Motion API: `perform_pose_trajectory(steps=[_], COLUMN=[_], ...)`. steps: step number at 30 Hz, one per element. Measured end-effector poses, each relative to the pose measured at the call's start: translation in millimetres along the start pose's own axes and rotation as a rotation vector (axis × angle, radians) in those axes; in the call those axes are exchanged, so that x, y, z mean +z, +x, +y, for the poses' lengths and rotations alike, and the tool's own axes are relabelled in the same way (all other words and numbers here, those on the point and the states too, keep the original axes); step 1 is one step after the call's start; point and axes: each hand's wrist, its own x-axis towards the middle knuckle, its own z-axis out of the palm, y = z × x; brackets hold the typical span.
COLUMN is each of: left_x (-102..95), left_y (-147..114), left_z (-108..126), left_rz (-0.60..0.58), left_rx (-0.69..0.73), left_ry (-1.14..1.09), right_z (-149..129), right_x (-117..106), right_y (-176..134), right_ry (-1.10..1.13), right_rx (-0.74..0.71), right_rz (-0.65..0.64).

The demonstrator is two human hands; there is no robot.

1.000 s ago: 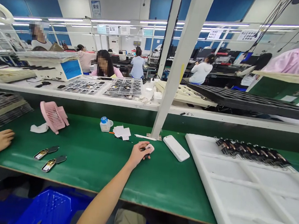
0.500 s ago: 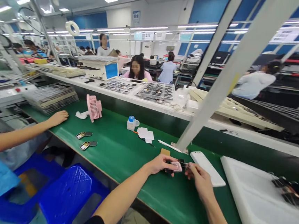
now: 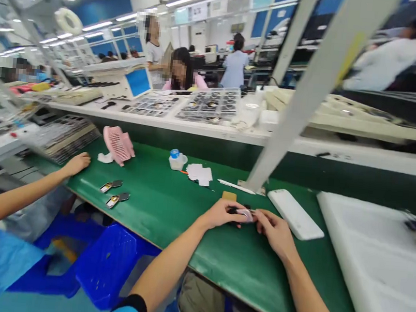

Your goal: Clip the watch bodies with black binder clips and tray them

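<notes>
My left hand (image 3: 220, 214) is closed around a small pink and black device (image 3: 245, 214) above the green table. Its thumb lies along the near side of the device. At the device's right end my right hand (image 3: 275, 232) pinches with thumb and forefinger; whatever it holds there is too small and too hidden to make out. Just behind my left hand is a yellow block (image 3: 229, 195). A white rounded slab (image 3: 293, 214) lies to the right, beyond my right hand.
A white tray (image 3: 358, 266) with dark parts takes up the right side. A slanted post (image 3: 287, 124) rises from the table. Further left are papers (image 3: 205, 176), a blue-capped bottle (image 3: 176, 160), a pink fan (image 3: 117, 145), two small opened devices (image 3: 117, 200) and a co-worker's hand (image 3: 78, 164).
The camera view has tilted and shifted. My right hand's fingertips have come closer to the device's right end, and the device is turned so its pink face shows less.
</notes>
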Motion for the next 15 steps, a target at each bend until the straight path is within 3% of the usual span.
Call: perform_pose_trajectory(steps=[9, 15], left_x=[-16.2, -16.1], left_y=[11.7, 14.0], left_z=[-2.1, -4.5], left_rz=[0.086, 0.113], left_rx=[0.116, 0.166], left_ry=[0.099, 0.184], right_z=[6.1, 8.8], right_x=[-10.9, -13.6], right_y=[5.2, 8.8], right_ry=[0.321, 0.387], right_rx=[-0.012, -0.03], right_rz=[-0.011, -0.082])
